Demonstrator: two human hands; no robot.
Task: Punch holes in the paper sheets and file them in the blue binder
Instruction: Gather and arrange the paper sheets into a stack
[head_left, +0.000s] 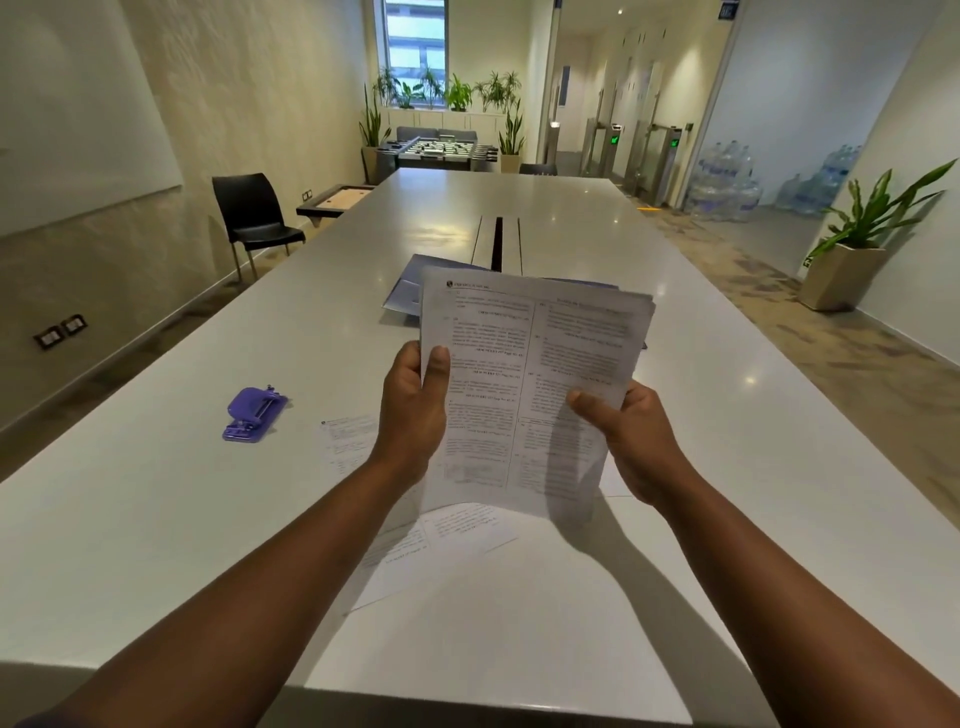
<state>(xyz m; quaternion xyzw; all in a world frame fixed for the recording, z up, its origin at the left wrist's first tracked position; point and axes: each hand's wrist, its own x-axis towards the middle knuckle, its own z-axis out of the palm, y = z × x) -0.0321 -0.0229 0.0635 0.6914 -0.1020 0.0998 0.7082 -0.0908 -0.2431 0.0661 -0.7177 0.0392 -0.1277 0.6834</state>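
Note:
I hold a stack of printed paper sheets upright above the table. My left hand grips its left edge, thumb on the front. My right hand grips the lower right edge, thumb across the page. More loose printed sheets lie flat on the table under the held stack. The blue binder lies behind the stack, mostly hidden by it. A purple hole punch sits on the table to the left, apart from both hands.
The long white table runs away from me, with a dark cable slot down its middle. A black chair stands at the left side. A potted plant is on the floor at the right.

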